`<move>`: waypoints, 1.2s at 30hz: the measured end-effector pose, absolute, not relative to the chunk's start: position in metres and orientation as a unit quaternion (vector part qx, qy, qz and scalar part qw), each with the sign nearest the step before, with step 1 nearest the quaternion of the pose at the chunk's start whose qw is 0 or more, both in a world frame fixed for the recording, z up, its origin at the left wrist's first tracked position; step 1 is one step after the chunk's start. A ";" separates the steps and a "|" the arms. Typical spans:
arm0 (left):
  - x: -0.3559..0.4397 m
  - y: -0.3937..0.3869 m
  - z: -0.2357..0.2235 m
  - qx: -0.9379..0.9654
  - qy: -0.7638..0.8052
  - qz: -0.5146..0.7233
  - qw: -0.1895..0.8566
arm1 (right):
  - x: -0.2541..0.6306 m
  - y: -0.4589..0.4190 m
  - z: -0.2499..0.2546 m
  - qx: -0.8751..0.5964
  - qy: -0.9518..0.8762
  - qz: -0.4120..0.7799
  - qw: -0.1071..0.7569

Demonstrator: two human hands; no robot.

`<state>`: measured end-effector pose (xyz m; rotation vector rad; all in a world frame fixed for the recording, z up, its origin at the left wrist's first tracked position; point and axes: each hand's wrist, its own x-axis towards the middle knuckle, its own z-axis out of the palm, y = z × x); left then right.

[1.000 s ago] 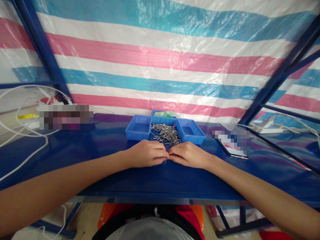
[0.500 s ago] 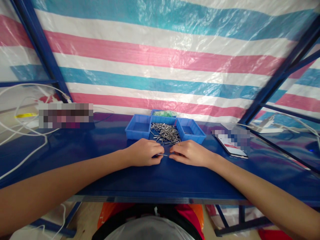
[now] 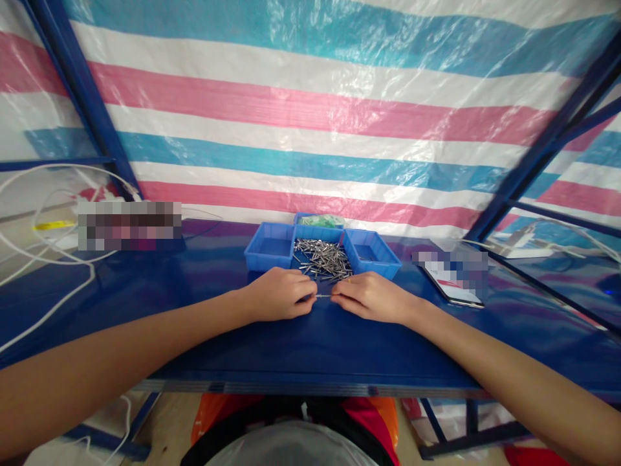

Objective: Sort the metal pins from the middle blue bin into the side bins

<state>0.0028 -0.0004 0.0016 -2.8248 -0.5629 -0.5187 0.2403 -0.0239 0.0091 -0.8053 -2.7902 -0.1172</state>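
Observation:
Between my hands runs a thin metal pin [image 3: 323, 296], level and just above the blue table. My left hand [image 3: 286, 295] pinches one end of it, with thumb and fingertips closed. On the other end, the fingertips of my right hand [image 3: 366, 295] are pinched together. What lies inside the fingers is hidden. Right behind my hands, a pile of small metal pins [image 3: 323, 259] spills from a blue bin onto the table. Blue bins stand on either side, the left bin [image 3: 269, 259] and the right bin [image 3: 381, 264].
Another bin at the back holds green-tinted clear plastic [image 3: 320, 221]. A phone [image 3: 453, 288] lies at the right on the blue table [image 3: 310, 349]. White cables [image 3: 92, 275] loop over the left side. A striped plastic sheet [image 3: 310, 116] hangs behind, between blue metal posts.
My right fingertips have closed on the free end of the pin, which earlier stuck out from my left hand alone. The pin now sits straighter between both hands.

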 end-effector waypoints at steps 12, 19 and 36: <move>0.000 0.000 0.004 -0.961 -0.197 -0.156 0.112 | 0.241 -0.026 0.012 -0.277 -0.954 -0.025 0.108; 0.000 0.003 0.001 -0.958 -0.201 -0.148 0.141 | 0.242 -0.024 0.010 -0.279 -0.954 -0.027 0.102; 0.000 0.004 0.000 -0.955 -0.191 -0.153 0.166 | 0.241 -0.024 0.010 -0.282 -0.954 -0.018 0.101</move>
